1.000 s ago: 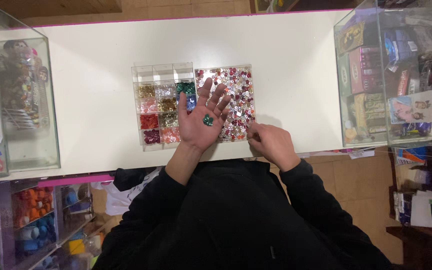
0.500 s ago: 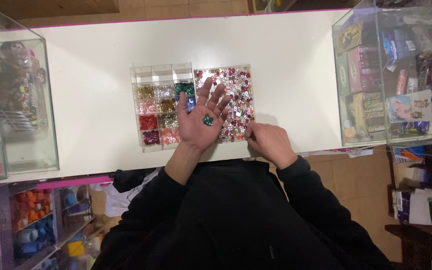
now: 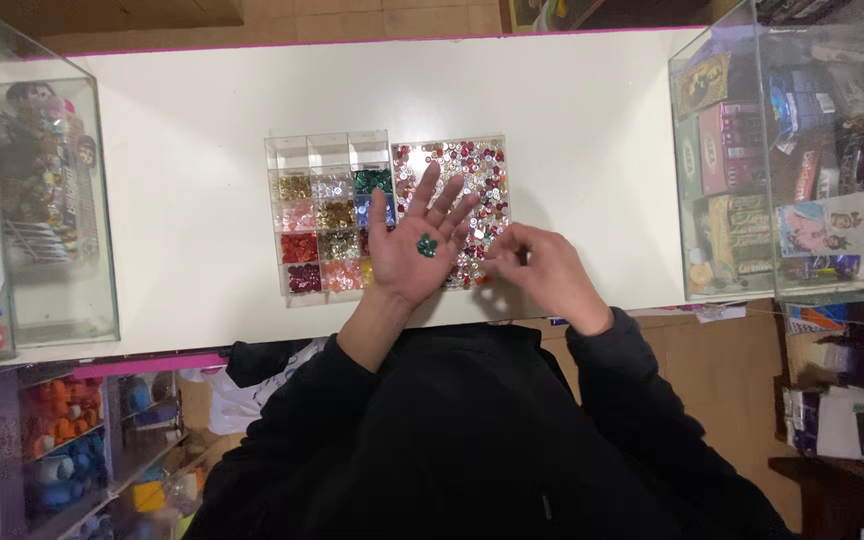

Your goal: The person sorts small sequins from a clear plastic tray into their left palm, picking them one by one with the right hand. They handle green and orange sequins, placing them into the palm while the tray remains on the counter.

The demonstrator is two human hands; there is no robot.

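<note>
On our left hand [image 3: 414,255], fingers [image 3: 430,190] spread wide and flat, sit little green gems [image 3: 427,245]. They could roll off if we tip that palm. Our right hand [image 3: 542,270] has its fingers pinched narrow; we cannot tell if they hold one. Under both lie the tray of mixed gems [image 3: 472,165] and, left of it, the sorting box [image 3: 317,215]. Glass cases [image 3: 42,200] stand far off on the tabletop [image 3: 572,100].

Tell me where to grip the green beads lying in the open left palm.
Pinch the green beads from above with right hand fingertips. They probably sit loose in the hollow of the left hand, which lies flat and palm-up over the bead tray, so only their tops are free; a side approach would meet the palm.
</note>
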